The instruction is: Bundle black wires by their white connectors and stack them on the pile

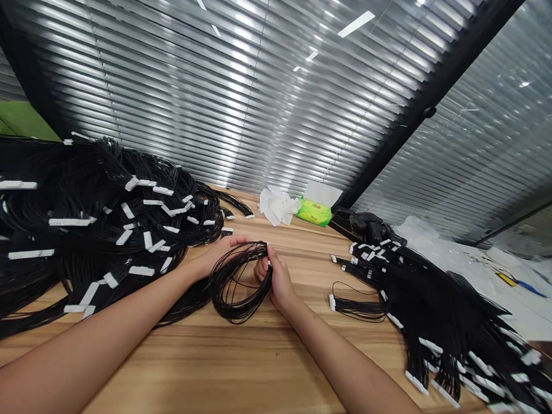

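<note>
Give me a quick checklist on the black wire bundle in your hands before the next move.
1. Left hand on the top of the black wire bundle: ok.
2. Right hand closed on the bundle's right side: ok.
3. White connectors on the held bundle: cannot tell, none show.
4. Bundle apart from the left pile of connector-tipped wires: cannot tell, since that pile's wires run close beneath the left forearm.
5. Right pile of connector-tipped wires lying tidy: not ok, a loose wire loop stands up from it.
</note>
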`<state>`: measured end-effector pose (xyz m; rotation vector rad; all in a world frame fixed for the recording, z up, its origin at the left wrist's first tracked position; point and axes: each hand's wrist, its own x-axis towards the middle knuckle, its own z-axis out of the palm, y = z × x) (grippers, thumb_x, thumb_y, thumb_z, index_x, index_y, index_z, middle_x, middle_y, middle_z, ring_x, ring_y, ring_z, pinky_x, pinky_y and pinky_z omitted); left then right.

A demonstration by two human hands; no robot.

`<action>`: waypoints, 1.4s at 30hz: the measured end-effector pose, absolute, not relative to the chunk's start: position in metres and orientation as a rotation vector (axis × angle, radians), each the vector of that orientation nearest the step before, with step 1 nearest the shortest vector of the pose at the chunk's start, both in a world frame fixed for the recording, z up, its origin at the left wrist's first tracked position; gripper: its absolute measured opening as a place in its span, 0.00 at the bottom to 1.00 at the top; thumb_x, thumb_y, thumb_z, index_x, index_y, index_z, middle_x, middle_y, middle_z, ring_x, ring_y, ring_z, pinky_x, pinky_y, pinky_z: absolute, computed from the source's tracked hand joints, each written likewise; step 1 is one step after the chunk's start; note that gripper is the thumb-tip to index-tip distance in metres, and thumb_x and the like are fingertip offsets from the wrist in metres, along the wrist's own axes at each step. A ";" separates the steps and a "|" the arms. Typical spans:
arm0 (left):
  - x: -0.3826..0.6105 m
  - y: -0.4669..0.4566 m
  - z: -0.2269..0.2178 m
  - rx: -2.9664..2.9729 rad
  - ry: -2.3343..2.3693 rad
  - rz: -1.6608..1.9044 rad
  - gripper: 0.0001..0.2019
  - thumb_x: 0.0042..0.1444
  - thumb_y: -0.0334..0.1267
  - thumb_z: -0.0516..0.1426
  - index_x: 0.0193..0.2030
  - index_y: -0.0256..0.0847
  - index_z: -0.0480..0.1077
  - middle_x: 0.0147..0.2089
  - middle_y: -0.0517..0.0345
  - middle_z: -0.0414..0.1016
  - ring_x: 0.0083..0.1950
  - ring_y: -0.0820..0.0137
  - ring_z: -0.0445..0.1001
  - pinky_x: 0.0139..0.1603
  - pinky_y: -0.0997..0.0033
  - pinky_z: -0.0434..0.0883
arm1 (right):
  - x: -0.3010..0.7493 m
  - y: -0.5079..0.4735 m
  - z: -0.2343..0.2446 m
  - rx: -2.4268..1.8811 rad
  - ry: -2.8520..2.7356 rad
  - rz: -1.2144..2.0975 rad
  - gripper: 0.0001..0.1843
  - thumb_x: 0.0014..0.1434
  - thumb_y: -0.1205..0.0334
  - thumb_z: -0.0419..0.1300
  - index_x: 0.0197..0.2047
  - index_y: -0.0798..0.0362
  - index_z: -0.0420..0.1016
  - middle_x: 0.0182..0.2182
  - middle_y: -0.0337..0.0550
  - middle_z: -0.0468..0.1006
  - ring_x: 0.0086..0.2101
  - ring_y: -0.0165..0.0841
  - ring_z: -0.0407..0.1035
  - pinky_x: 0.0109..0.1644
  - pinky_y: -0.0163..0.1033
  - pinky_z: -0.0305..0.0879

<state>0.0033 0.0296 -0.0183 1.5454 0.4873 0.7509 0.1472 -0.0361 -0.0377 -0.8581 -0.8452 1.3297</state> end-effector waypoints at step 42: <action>-0.002 0.026 -0.012 1.076 0.446 0.683 0.19 0.59 0.44 0.54 0.53 0.37 0.70 0.24 0.61 0.72 0.16 0.82 0.58 0.24 0.77 0.59 | 0.158 -0.028 -0.032 -0.726 -0.609 1.359 0.20 0.57 0.43 0.53 0.25 0.49 0.57 0.13 0.27 0.52 0.16 0.26 0.45 0.24 0.34 0.50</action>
